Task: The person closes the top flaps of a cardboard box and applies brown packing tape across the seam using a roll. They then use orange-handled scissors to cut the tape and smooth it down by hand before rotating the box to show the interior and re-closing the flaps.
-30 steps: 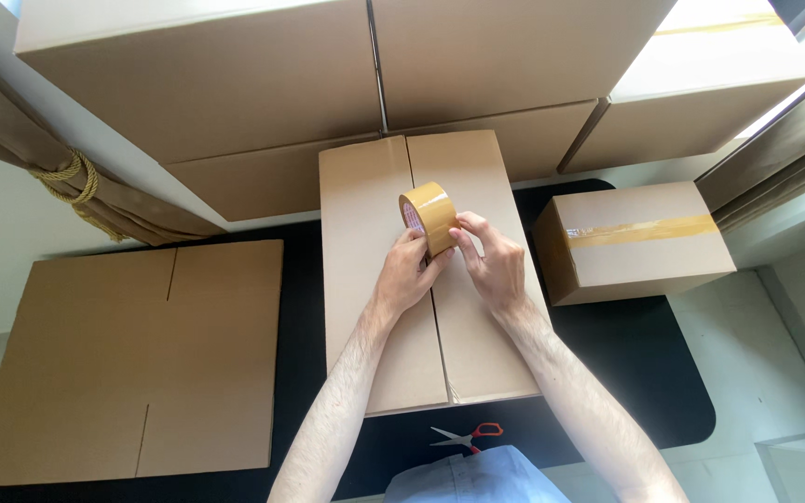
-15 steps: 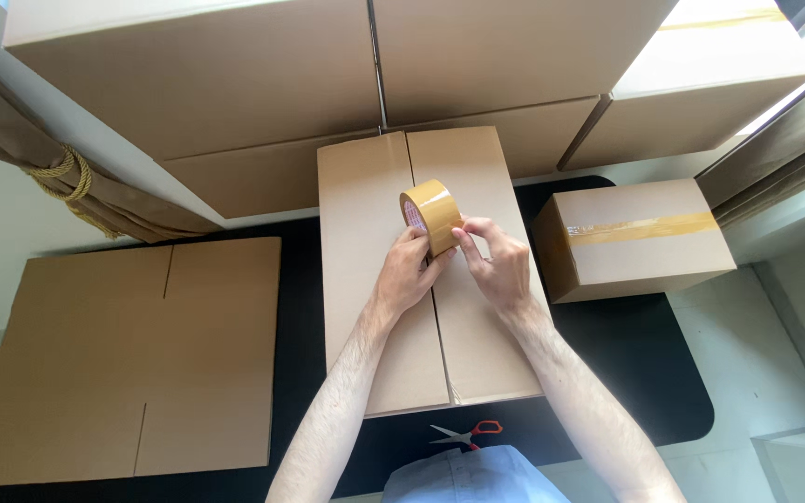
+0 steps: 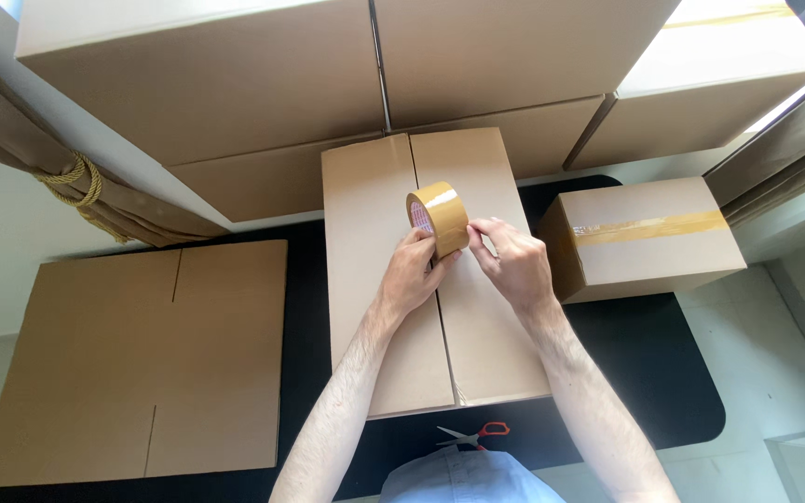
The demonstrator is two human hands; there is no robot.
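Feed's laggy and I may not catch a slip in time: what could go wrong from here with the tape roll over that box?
The right hand picks at the tape roll held by the left hand; the end could tear or restick. The centre seam of the box looks untaped, so flaps may spread. Scissors lie near the table edge, easily knocked off.

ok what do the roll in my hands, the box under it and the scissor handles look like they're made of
The tape roll looks like glossy tan plastic packing tape; light glints off its outer band. The box looks like matte brown cardboard, with folded flaps meeting at a middle seam. The scissors have orange handles, probably plastic, and grey blades, likely metal.
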